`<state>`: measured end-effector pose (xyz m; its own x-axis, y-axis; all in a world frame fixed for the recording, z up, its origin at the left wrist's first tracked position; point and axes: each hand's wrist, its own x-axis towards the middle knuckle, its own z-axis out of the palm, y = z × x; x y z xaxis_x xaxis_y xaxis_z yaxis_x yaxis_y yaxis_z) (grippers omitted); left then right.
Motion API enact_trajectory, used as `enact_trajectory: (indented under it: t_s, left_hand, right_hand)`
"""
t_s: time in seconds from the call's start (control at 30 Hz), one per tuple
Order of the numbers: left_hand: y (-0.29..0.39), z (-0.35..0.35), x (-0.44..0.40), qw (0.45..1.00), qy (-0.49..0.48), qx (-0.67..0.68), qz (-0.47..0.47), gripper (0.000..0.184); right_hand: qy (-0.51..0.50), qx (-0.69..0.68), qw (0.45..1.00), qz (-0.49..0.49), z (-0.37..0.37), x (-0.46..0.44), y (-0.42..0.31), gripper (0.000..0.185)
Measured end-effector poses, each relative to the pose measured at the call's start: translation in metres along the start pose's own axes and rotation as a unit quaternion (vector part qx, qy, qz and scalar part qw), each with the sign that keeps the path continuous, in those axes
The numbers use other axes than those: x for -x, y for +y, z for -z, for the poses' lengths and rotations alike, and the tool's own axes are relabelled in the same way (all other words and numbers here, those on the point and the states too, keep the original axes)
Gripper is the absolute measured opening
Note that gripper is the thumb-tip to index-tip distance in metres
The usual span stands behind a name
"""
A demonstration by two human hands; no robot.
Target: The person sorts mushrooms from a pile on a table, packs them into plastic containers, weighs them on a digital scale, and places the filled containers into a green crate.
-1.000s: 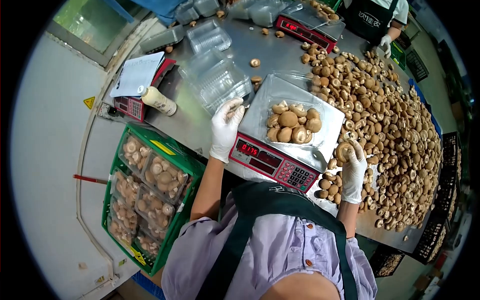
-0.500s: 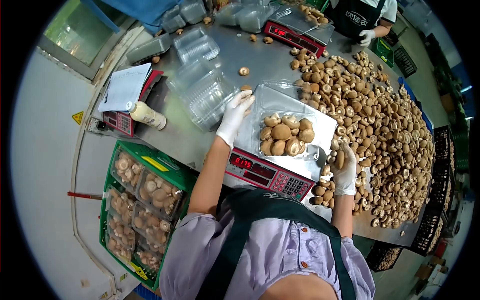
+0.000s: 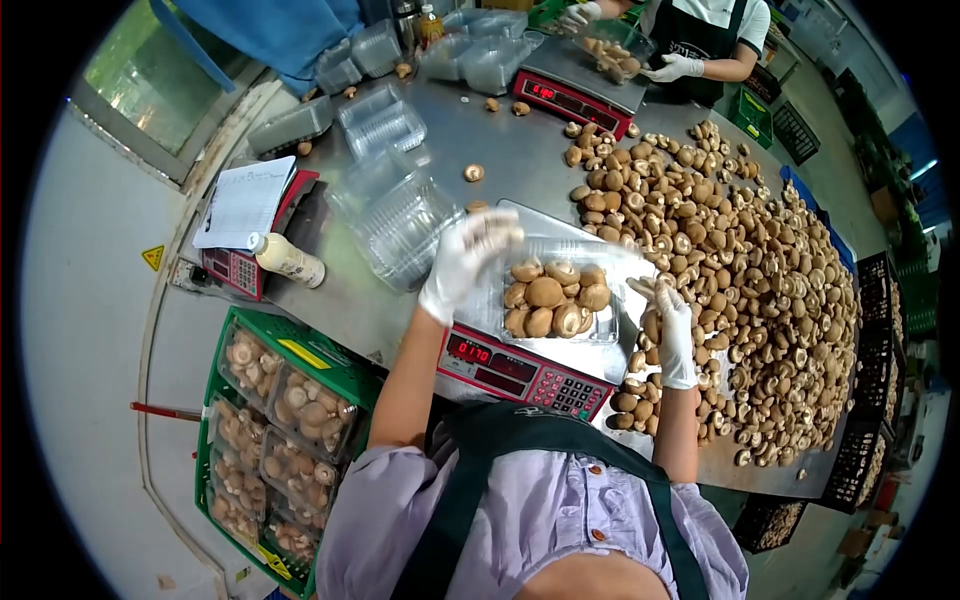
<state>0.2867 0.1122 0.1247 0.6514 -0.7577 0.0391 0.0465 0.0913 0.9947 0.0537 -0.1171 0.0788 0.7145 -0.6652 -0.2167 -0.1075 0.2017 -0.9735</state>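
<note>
On the red-and-silver scale (image 3: pixel 570 392), which reads 0170, rests a clear plastic box (image 3: pixel 560 338) filled with shiitake mushrooms (image 3: pixel 545 293). My left hand (image 3: pixel 468 262), white-gloved, hovers over the scale's left side beside the box; motion smears its fingers, so I cannot tell whether they hold anything. At the box's right, my right hand (image 3: pixel 676 340), also gloved, has its fingers closed on a mushroom (image 3: pixel 651 326). A large heap of loose mushrooms (image 3: pixel 740 270) spreads just beyond it.
Empty clear boxes (image 3: pixel 405 225) lie left of the scale, near a bottle (image 3: pixel 288 262) and a notebook (image 3: pixel 245 205). A green crate (image 3: pixel 300 350) with packed boxes stands lower left. Across the table, a co-worker's gloved hands hold a mushroom box (image 3: pixel 612 50) over another scale (image 3: pixel 575 98).
My left hand has swung inward toward the box, and my right hand has come up closer to it. The scale reading dropped from 0175 to 0170. The co-worker has lifted a box.
</note>
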Motion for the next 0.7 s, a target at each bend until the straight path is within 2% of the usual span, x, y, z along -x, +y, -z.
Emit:
enact_trajectory:
  t_s: [0.07, 0.1, 0.13, 0.17, 0.2, 0.27, 0.3, 0.37, 0.43, 0.47, 0.6, 0.67, 0.7]
  left_hand:
    - [-0.015, -0.009, 0.029, 0.998, 0.000, -0.066, -0.007, 0.033]
    - [-0.022, -0.013, 0.042, 0.974, 0.008, -0.207, -0.096, 0.036]
    - [-0.029, -0.017, 0.055, 0.922, 0.016, -0.342, -0.181, 0.040]
    - [-0.040, -0.027, 0.067, 0.935, 0.071, -0.313, -0.152, 0.042]
    - [-0.051, -0.038, 0.078, 0.900, 0.157, -0.372, -0.166, 0.045]
    - [-0.085, -0.043, 0.094, 0.964, 0.180, -0.191, -0.039, 0.044]
    - [-0.084, -0.043, 0.099, 0.964, 0.181, -0.191, -0.039, 0.044]
    - [-0.078, -0.041, 0.105, 0.978, 0.130, -0.101, 0.126, 0.035]
    - [-0.078, -0.037, 0.103, 0.981, 0.119, -0.049, 0.143, 0.029]
    - [-0.078, -0.036, 0.102, 0.981, 0.107, 0.002, 0.163, 0.024]
    - [-0.078, -0.034, 0.102, 0.987, 0.070, 0.023, 0.141, 0.016]
    - [-0.087, -0.036, 0.105, 0.989, 0.083, 0.008, 0.120, 0.014]
    - [-0.088, -0.038, 0.106, 0.990, 0.098, -0.007, 0.103, 0.014]
  right_hand:
    - [-0.046, 0.021, 0.999, -0.003, 0.003, 0.010, 0.010, 0.051]
    - [-0.064, 0.037, 0.997, -0.033, -0.002, 0.019, 0.003, 0.057]
    - [-0.094, 0.045, 0.993, -0.059, 0.001, 0.025, 0.003, 0.054]
    - [-0.086, 0.093, 0.989, -0.073, -0.002, 0.030, 0.010, 0.051]
    - [-0.078, 0.141, 0.983, -0.087, -0.007, 0.032, 0.018, 0.048]
    - [-0.100, 0.151, 0.978, -0.103, -0.009, 0.035, 0.019, 0.040]
    - [-0.098, 0.154, 0.979, -0.090, -0.009, 0.037, 0.019, 0.038]
    - [-0.096, 0.156, 0.980, -0.076, -0.005, 0.041, 0.025, 0.036]
    - [-0.133, 0.088, 0.982, -0.105, -0.008, 0.041, 0.026, 0.032]
    - [-0.124, 0.107, 0.980, -0.117, -0.007, 0.046, 0.021, 0.027]
    - [-0.118, 0.092, 0.984, -0.093, -0.007, 0.054, 0.026, 0.019]
    - [-0.113, 0.085, 0.986, -0.082, -0.008, 0.060, 0.026, 0.017]
    - [-0.110, 0.107, 0.987, -0.043, -0.010, 0.060, 0.030, 0.015]
